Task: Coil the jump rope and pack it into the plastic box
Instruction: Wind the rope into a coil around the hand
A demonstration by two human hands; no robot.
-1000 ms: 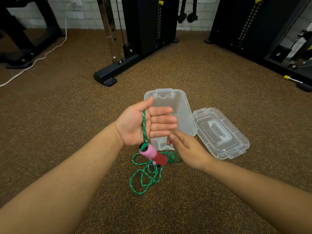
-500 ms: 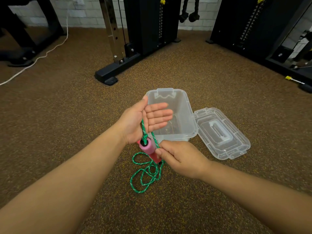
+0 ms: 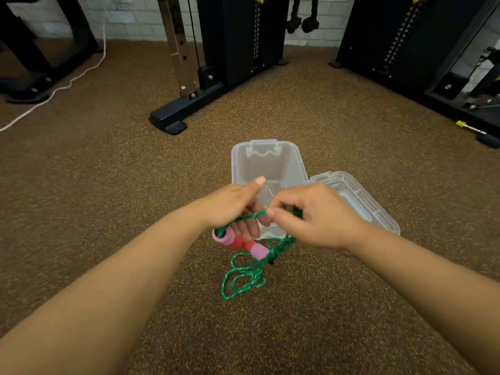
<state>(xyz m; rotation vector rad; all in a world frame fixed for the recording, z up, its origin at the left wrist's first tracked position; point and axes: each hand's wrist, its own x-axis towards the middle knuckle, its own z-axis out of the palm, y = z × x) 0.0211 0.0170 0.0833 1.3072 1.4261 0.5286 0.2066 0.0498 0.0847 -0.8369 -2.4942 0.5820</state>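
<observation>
Green rope (image 3: pixel 250 216) runs taut between your hands, just above the box's (image 3: pixel 266 161) near end. Your right hand (image 3: pixel 311 215) pinches it; left hand (image 3: pixel 235 209), fingers loosely curled, carries the wrap. Handles (image 3: pixel 238 242) hang below; slack loops lie on the floor nearer you.

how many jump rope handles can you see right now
1 for sure: a pink-and-red handle hanging just below the left hand, the green rope trailing to the floor. A second handle may be hidden behind the hands or the rope.
</observation>
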